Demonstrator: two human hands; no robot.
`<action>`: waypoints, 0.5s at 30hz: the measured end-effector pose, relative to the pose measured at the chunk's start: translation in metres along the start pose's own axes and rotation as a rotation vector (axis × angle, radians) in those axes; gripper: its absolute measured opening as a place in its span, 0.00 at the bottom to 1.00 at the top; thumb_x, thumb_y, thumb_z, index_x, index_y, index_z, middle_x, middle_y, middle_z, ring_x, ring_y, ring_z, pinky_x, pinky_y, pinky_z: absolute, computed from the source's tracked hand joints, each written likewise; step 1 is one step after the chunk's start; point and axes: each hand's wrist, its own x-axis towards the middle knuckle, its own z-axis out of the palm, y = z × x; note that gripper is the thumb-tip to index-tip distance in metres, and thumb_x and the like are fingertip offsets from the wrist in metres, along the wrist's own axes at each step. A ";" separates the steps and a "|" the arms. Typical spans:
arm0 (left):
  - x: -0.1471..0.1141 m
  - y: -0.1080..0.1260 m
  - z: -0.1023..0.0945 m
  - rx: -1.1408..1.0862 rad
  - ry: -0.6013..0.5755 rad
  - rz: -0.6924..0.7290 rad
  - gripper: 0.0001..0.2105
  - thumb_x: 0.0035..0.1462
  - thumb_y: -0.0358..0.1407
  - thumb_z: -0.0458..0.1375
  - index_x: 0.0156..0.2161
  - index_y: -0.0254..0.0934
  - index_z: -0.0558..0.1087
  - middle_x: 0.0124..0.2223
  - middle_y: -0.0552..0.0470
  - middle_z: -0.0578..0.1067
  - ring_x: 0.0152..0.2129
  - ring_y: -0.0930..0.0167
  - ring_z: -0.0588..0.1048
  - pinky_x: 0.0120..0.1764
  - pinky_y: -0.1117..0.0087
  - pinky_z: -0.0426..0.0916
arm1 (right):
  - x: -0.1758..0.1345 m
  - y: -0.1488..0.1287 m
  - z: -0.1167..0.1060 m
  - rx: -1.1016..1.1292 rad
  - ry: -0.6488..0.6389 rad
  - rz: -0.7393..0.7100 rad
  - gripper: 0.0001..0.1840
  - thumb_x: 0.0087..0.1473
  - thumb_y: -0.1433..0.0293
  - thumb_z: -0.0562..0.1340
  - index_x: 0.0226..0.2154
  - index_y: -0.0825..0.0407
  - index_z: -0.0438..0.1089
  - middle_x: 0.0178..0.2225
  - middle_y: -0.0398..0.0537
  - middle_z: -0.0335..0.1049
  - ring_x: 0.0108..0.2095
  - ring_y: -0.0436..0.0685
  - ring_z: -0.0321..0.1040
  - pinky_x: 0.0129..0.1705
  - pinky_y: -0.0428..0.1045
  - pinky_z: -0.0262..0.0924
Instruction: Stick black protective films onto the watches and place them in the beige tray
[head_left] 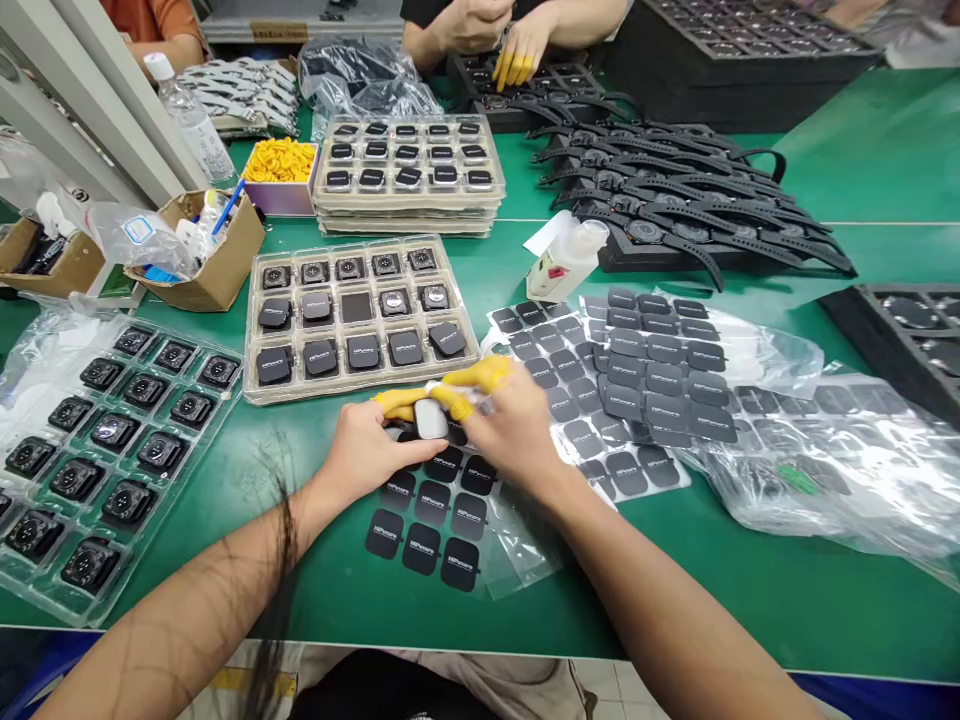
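Note:
My left hand (364, 445), with yellow finger cots, grips a square watch case (430, 420) whose light, glossy face points up. My right hand (514, 420), also in yellow finger cots, is closed at the case's upper right edge. Something white, perhaps a wipe, shows between its fingers; its kind is unclear. Beneath both hands lies a clear sheet of black square screen films (421, 548) with white lettering, partly hidden by them. Just beyond stands a plastic tray (360, 385) of watch cases, several topped with black films; one pocket in its middle row holds no case.
At left is a clear tray of watch cases (77, 480). Film sheets (630, 470) and plastic bags (787, 470) lie right, near a white bottle (568, 262). Behind are stacked trays (409, 215), yellow finger cots (280, 160) and strapped watches (675, 190). A co-worker's hands (525, 45) work opposite.

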 end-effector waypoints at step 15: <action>-0.009 0.002 -0.001 0.332 0.269 0.357 0.23 0.47 0.42 0.73 0.49 0.40 0.80 0.40 0.51 0.83 0.36 0.64 0.82 0.45 0.63 0.79 | -0.001 0.000 -0.027 0.485 -0.168 0.510 0.17 0.49 0.60 0.72 0.40 0.50 0.78 0.36 0.49 0.79 0.35 0.59 0.75 0.41 0.57 0.71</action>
